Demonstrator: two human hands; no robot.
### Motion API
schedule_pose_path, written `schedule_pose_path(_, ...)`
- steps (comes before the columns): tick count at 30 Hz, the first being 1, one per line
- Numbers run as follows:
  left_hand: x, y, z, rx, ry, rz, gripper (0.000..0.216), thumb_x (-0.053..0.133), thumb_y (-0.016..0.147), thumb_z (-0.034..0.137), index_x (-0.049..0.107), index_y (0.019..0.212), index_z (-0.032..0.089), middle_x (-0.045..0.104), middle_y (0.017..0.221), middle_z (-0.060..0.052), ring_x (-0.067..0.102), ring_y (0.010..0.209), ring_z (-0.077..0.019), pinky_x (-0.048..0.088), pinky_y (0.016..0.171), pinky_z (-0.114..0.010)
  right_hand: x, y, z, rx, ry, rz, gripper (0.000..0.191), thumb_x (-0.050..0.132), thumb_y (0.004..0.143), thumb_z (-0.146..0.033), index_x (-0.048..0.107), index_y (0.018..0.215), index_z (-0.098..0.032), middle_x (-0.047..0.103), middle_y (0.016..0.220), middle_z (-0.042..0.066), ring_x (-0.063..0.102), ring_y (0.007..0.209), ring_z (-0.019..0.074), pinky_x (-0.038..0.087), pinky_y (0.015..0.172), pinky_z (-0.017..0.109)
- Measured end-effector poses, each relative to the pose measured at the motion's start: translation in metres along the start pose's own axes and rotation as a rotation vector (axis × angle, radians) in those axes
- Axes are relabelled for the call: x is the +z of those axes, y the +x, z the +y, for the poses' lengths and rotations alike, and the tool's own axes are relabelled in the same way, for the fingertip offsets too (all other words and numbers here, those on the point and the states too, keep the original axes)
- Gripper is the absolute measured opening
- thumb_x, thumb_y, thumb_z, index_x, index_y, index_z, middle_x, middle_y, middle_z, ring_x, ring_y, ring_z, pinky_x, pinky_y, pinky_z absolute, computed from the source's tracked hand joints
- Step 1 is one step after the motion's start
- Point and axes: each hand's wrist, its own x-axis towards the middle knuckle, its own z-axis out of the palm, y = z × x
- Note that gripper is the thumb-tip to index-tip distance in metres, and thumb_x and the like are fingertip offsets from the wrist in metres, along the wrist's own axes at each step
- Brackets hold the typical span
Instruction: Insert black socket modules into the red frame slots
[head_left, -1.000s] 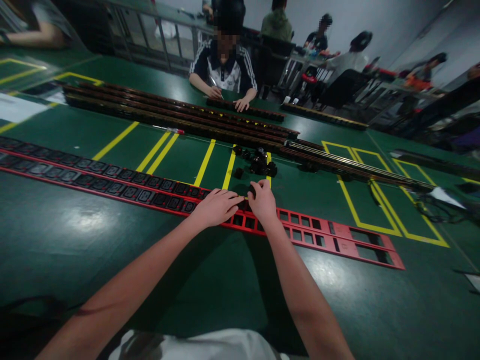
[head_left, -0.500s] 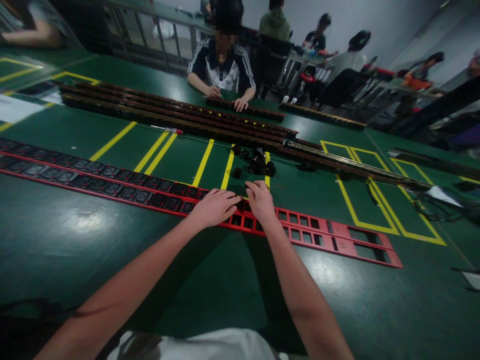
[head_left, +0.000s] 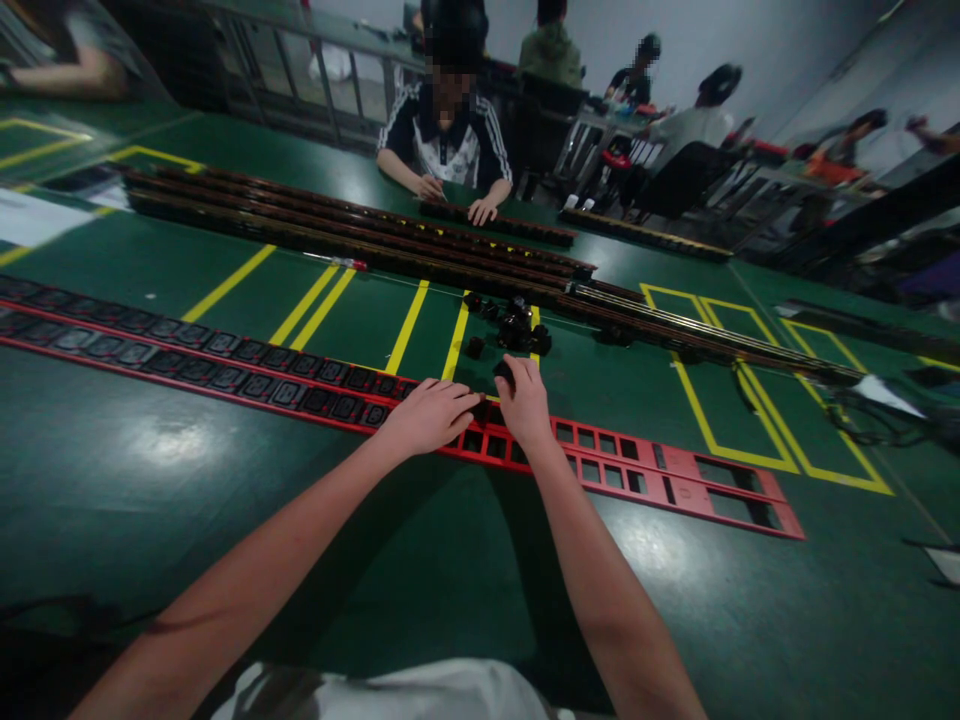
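Note:
A long red strip (head_left: 675, 470) with rows of rectangular slots lies across the green table (head_left: 450, 560). Its left part is filled with black sockets (head_left: 225, 350); the slots to the right stand open. My left hand (head_left: 429, 415) lies flat on the strip, fingers stretched out, pressing down where the filled part ends. My right hand (head_left: 523, 400) is beside it, fingers pinched on a small black socket (head_left: 504, 372) just above the strip's far edge.
A small heap of loose black sockets (head_left: 517, 328) lies just beyond my hands. Long dark strips (head_left: 360, 235) run across the far side of the table. A seated person (head_left: 448, 135) works on one opposite me. Other people sit at the back right. Cables (head_left: 877, 425) lie at the right.
My right hand shifted slightly and now shows a black socket at its fingertips. My left hand stays put on the strip.

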Motion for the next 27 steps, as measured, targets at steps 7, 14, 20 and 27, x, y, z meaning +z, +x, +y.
schedule_pose_path(7, 0.0, -0.001, 0.001, -0.018, -0.016, 0.007, 0.043, 0.037, 0.106, 0.036, 0.056, 0.142, 0.024, 0.065, 0.133, -0.008, 0.059, 0.121, -0.0254, 0.042, 0.102, -0.043, 0.001, 0.001, 0.001, 0.015, -0.001, -0.003, 0.04, 0.04, 0.096, -0.018, 0.063, 0.128, -0.016, 0.055, 0.132, 0.017, 0.057, 0.122, 0.0262, 0.05, 0.106, 0.043)
schedule_pose_path(14, 0.0, -0.001, 0.001, -0.009, -0.011, 0.016, 0.042, 0.037, 0.106, 0.035, 0.056, 0.142, 0.023, 0.066, 0.132, -0.007, 0.059, 0.12, -0.0247, 0.042, 0.102, -0.042, -0.008, 0.003, 0.0, 0.058, 0.087, 0.067, 0.039, 0.037, 0.098, -0.023, 0.063, 0.126, -0.016, 0.059, 0.121, 0.016, 0.061, 0.11, 0.0244, 0.053, 0.097, 0.041)
schedule_pose_path(20, -0.003, 0.001, 0.001, -0.004, -0.021, -0.001, 0.04, 0.039, 0.105, 0.031, 0.058, 0.138, 0.022, 0.068, 0.126, -0.008, 0.06, 0.118, -0.0252, 0.042, 0.1, -0.042, -0.034, -0.026, -0.012, 0.225, 0.426, 0.062, 0.029, 0.05, 0.097, -0.035, 0.057, 0.121, -0.02, 0.064, 0.102, 0.008, 0.064, 0.083, 0.0189, 0.057, 0.076, 0.034)
schedule_pose_path(27, -0.004, -0.001, 0.001, -0.004, -0.069, -0.017, 0.045, 0.045, 0.101, 0.023, 0.051, 0.145, 0.027, 0.063, 0.138, -0.005, 0.057, 0.125, -0.0238, 0.041, 0.103, -0.04, -0.016, -0.08, -0.045, -0.218, 0.132, 0.031, 0.022, 0.055, 0.095, -0.016, 0.064, 0.114, -0.022, 0.059, 0.121, 0.014, 0.064, 0.109, 0.0233, 0.057, 0.092, 0.04)
